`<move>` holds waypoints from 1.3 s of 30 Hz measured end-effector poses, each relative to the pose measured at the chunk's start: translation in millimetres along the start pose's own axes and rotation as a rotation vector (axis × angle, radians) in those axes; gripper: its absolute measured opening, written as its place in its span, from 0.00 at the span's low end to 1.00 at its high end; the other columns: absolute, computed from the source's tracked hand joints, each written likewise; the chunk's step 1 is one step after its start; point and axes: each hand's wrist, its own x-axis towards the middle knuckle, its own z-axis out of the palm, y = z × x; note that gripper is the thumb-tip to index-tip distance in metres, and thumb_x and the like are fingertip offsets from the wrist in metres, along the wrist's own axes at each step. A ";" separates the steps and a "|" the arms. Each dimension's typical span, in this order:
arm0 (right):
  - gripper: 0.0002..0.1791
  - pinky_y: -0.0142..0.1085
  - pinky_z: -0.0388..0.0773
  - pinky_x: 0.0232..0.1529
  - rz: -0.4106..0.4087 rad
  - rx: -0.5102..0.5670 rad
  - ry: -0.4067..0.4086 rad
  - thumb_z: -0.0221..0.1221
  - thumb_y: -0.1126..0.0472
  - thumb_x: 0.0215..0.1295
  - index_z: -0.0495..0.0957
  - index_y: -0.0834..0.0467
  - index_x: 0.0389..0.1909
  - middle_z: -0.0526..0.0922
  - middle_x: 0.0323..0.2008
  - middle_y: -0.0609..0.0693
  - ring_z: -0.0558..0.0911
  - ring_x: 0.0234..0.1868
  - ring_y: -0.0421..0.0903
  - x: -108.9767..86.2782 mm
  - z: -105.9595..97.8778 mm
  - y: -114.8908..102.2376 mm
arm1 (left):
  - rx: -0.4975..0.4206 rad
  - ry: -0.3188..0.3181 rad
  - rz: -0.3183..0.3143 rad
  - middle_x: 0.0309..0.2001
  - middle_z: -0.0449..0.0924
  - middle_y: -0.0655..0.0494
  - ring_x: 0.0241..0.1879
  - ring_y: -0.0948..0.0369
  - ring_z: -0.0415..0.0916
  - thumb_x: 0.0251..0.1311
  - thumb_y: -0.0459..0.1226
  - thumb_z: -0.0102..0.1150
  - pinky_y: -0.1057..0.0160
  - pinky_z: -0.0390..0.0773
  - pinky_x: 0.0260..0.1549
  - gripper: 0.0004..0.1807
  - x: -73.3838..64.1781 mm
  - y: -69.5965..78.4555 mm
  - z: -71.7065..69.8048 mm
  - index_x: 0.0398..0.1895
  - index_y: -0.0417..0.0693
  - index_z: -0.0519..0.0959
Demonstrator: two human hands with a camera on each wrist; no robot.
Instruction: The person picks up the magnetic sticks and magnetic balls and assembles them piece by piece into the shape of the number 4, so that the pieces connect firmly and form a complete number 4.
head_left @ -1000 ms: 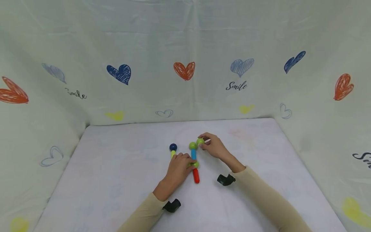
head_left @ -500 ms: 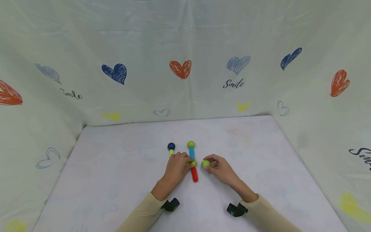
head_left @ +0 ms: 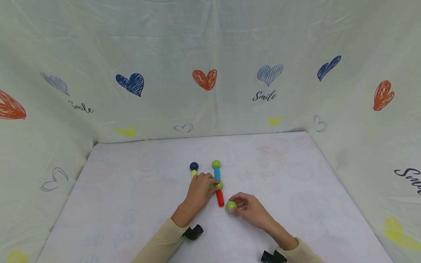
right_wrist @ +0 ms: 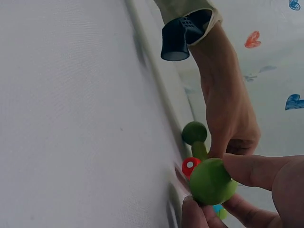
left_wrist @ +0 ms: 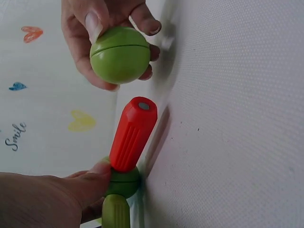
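Observation:
My left hand [head_left: 200, 189] pinches a green ball [head_left: 219, 185] low on the table. From that ball a red rod [head_left: 220, 198] points toward me, a blue rod [head_left: 217, 173] leads away to another green ball [head_left: 216, 164], and a yellow-green rod [left_wrist: 116, 212] joins it in the left wrist view. Beyond my left fingers a navy ball [head_left: 194, 166] tops a yellow rod [head_left: 193, 173]. My right hand [head_left: 251, 210] holds a loose green ball [head_left: 231, 206] between thumb and fingers, slightly apart from the red rod's free end, where a grey metal disc shows. The left palm hides part of the structure.
Under everything lies a white-covered table [head_left: 148, 204]. A pale curtain [head_left: 164, 44] with printed hearts surrounds its back and sides. Black wrist cameras sit on both sleeves, the left camera [head_left: 193, 232] close to the table surface.
My right hand has carried its green ball from beside the far green ball toward me, to near the red rod's free end. My left hand keeps its grip in about the same place.

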 end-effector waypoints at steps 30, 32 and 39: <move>0.17 0.31 0.83 0.41 -0.074 -0.016 0.012 0.75 0.69 0.59 0.82 0.65 0.47 0.85 0.40 0.51 0.84 0.40 0.42 2.0 22.4 -4.9 | -0.020 0.017 0.013 0.41 0.87 0.57 0.41 0.57 0.78 0.61 0.41 0.76 0.57 0.75 0.44 0.14 0.0 0.0 -1.2 0.50 0.51 0.92; 0.17 0.31 0.83 0.41 -0.072 -0.015 0.011 0.75 0.69 0.59 0.81 0.65 0.47 0.85 0.40 0.51 0.84 0.40 0.42 2.3 23.2 -4.9 | -0.022 0.017 0.009 0.41 0.87 0.57 0.42 0.57 0.79 0.62 0.42 0.76 0.57 0.76 0.44 0.14 -0.3 0.3 -1.3 0.50 0.51 0.92; 0.18 0.32 0.83 0.41 -0.062 -0.026 0.016 0.75 0.70 0.58 0.81 0.64 0.47 0.84 0.39 0.50 0.83 0.40 0.41 3.4 27.3 -4.3 | -0.008 0.013 -0.004 0.41 0.87 0.58 0.41 0.57 0.78 0.61 0.42 0.76 0.58 0.76 0.44 0.15 -0.8 -0.4 -0.1 0.51 0.52 0.92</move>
